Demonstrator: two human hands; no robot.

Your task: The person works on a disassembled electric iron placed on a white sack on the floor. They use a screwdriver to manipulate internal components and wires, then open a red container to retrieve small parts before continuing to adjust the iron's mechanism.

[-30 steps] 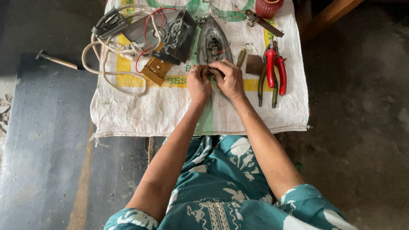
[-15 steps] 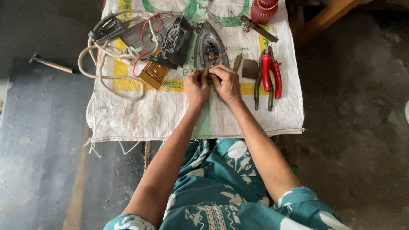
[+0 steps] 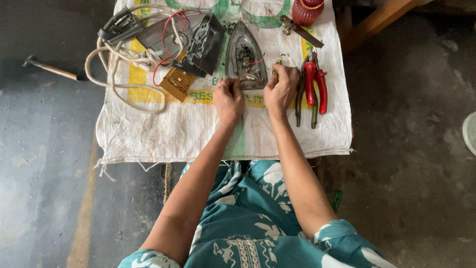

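My left hand (image 3: pixel 228 99) touches the opened iron base (image 3: pixel 246 57), fingers curled together; my right hand (image 3: pixel 281 89) just right, fingers clamped on a small part; red pliers (image 3: pixel 314 82) further right

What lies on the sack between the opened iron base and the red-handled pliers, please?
In the head view, the right hand rests between the iron base and the red-handled pliers.

Two hands are seen, the left hand (image 3: pixel 228 99) and the right hand (image 3: pixel 281 89). One iron soleplate (image 3: pixel 245 57), one black iron cover (image 3: pixel 201 44), one white cord (image 3: pixel 116 74), one hammer (image 3: pixel 49 69) and one red jar (image 3: pixel 307 11) are counted; seemingly two pliers (image 3: pixel 312 87) are laid together
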